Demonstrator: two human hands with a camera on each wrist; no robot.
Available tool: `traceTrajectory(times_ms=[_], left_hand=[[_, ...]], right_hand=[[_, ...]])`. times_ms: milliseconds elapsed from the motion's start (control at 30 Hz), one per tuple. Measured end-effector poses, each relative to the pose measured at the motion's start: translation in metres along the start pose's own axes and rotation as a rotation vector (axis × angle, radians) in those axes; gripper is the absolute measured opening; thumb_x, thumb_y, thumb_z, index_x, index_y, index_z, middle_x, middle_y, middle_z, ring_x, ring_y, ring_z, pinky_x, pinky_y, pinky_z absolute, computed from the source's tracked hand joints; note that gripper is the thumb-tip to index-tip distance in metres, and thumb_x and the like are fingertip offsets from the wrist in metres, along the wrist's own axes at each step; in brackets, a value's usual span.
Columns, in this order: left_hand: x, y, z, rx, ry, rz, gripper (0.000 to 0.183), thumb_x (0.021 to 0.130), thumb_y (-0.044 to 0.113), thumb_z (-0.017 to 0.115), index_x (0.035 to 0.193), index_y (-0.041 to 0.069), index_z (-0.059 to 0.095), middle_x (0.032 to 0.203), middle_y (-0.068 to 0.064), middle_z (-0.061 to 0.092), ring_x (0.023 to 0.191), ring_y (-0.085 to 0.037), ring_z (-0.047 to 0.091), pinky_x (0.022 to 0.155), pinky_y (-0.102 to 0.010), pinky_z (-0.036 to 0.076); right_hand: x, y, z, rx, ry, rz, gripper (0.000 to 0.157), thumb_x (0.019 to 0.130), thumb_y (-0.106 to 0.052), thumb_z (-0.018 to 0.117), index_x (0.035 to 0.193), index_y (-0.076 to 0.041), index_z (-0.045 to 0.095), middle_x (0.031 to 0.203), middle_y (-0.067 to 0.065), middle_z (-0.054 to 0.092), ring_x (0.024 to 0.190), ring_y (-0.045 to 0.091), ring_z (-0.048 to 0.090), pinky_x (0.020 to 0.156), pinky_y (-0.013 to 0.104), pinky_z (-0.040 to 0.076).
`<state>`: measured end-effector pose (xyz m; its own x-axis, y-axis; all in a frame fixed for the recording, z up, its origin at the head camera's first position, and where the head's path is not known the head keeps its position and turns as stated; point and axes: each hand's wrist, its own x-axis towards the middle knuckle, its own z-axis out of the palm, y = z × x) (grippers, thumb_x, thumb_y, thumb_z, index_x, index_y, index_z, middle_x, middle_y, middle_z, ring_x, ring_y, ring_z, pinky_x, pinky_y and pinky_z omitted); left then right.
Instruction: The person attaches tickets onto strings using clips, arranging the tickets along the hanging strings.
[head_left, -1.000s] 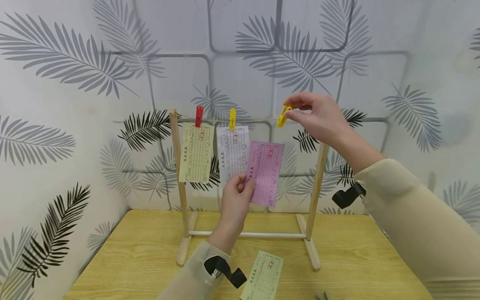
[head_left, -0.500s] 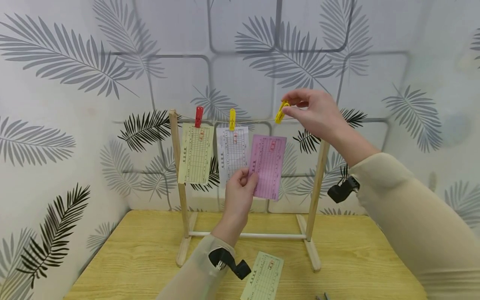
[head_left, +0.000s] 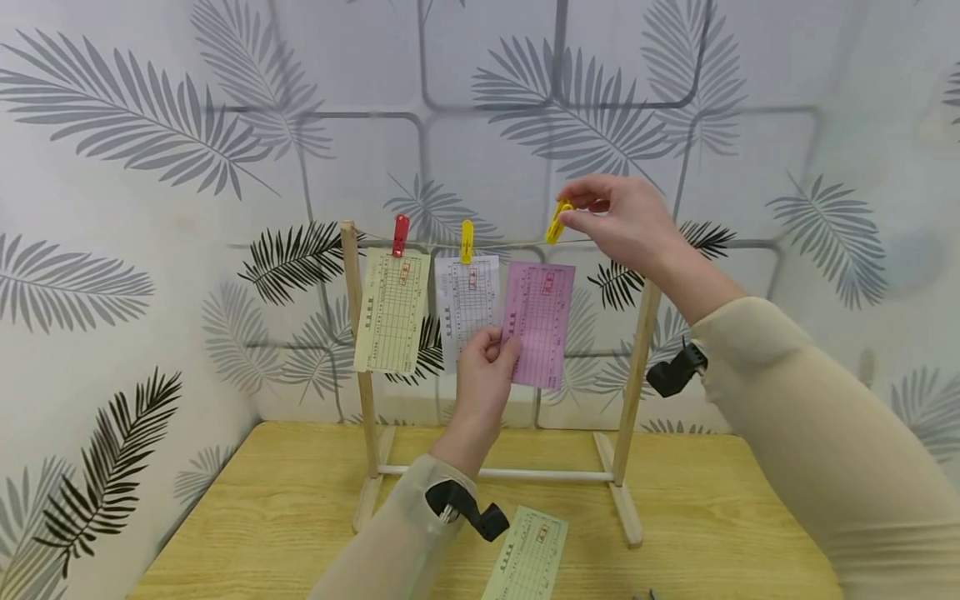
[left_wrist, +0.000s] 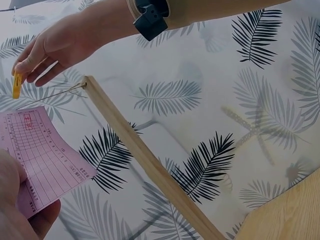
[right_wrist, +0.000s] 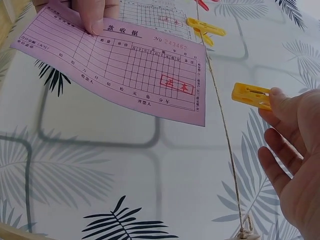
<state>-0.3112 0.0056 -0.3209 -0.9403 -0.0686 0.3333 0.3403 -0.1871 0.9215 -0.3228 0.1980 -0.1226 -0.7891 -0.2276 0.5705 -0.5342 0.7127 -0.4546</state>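
Note:
My left hand (head_left: 486,379) pinches a pink receipt slip (head_left: 542,321) by its left edge, holding it upright just below the string (right_wrist: 225,130). Above the slip, my right hand (head_left: 630,221) pinches a yellow clothespin (head_left: 558,223) between thumb and fingers. In the right wrist view that clothespin (right_wrist: 250,95) stands apart from both the string and the pink slip. To the left, a red clothespin (head_left: 401,236) holds a pale yellow slip (head_left: 393,312) on the string. Another yellow clothespin (head_left: 467,242) holds a white slip (head_left: 467,292), partly hidden by my left hand.
A wooden frame with a right post (head_left: 637,375) and a left post (head_left: 367,417) carries the string and stands on the wooden table (head_left: 255,517). A pale green slip (head_left: 527,550) lies near the table's front. Behind is a leaf-patterned wall (head_left: 480,167).
My left hand has raised the pink slip towards the string and slightly right. My right hand, with the yellow clothespin, has shifted a little left and up.

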Motion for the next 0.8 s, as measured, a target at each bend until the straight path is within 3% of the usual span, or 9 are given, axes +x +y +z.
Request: traceTrajectory(times_ms=[333,800], left_hand=[[0.009,-0.007,0.002,-0.04,-0.013,0.003,0.015,0.109,0.007,0.065,0.12,-0.001,0.071,0.11,-0.014,0.078,0.102,-0.023,0.075,0.093,-0.039,0.061],[0.015,-0.006,0.004,-0.038,0.028,-0.009,0.013,0.111,0.011,0.064,0.119,0.003,0.071,0.107,-0.011,0.076,0.1,-0.021,0.072,0.09,-0.037,0.059]], right_hand=[[0.01,-0.002,0.004,-0.002,-0.027,-0.014,0.034,0.11,-0.025,0.071,0.14,-0.008,0.073,0.133,0.012,0.074,0.126,0.032,0.066,0.107,0.052,0.05],[0.018,-0.003,0.013,-0.044,-0.064,-0.01,0.032,0.111,-0.022,0.068,0.14,-0.007,0.072,0.133,0.014,0.073,0.127,0.034,0.064,0.11,0.052,0.049]])
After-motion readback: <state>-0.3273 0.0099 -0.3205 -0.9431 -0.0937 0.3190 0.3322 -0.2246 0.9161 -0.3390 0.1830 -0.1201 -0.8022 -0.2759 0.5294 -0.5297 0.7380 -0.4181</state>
